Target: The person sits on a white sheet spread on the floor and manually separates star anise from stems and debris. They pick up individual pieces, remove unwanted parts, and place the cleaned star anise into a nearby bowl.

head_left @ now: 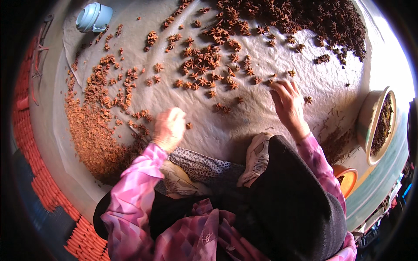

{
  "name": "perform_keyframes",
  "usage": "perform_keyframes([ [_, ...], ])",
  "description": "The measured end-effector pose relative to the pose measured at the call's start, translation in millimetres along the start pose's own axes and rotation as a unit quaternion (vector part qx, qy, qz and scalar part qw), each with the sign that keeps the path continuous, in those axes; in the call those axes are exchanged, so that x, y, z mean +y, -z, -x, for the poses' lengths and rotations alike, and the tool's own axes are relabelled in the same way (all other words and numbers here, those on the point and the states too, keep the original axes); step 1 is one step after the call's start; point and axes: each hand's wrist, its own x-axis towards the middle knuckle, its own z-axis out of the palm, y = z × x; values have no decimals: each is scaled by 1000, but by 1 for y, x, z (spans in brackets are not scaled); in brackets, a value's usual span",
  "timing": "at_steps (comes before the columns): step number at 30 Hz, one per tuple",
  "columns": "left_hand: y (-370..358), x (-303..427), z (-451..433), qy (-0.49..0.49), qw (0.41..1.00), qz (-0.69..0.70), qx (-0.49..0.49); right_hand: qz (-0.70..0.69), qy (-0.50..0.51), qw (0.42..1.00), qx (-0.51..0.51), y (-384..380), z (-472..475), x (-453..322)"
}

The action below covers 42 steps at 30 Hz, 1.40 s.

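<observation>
Star anise pods (202, 67) lie scattered over a pale plastic sheet (209, 137) on the ground before me. My right hand (289, 102) reaches forward, palm down, with its fingertips beside a small star anise pod (272, 81); whether they pinch anything is hidden. Another single pod (309, 99) rests just right of that hand. My left hand (169, 127) is blurred and its fingers look curled; what it may hold does not show. Close to its right side sits one pod (189, 125). Left of it spreads a heap of small orange-brown pieces (98, 140).
A dark mass of star anise (313, 19) covers the far right. A light blue container (94, 18) lies tipped at far left. Right of me stand a pale tub (372, 127) of dark bits and an orange bowl (349, 181). My shoes (256, 156) rest on the sheet.
</observation>
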Motion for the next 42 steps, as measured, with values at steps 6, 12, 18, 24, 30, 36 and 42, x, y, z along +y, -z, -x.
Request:
perform_keyframes([
  [6, 6, 99, -41, 18, 972, 233, 4, 147, 99, 979, -105, -64, -84, -17],
  [12, 5, 79, -55, 133, 959, 248, -31, 108, 13, 947, -303, -86, -132, -69],
  [18, -13, 86, -75, 194, 895, 391, -92, -74, -113, 968, -213, -93, -99, -31],
  [24, 8, 115, -82, 222, 699, 678, -40, -272, -196, 919, -207, 17, 14, -34],
  [30, 34, 55, -67, 188, 963, 160, -104, 199, -310, 929, 44, 81, 82, 76],
  [36, -6, 176, -114, 143, 813, 541, -162, -160, -251, 955, 8, 29, 60, 23],
  [42, -31, 158, -78, 180, 882, 422, -107, -86, -356, 927, 84, 26, 94, 59],
])
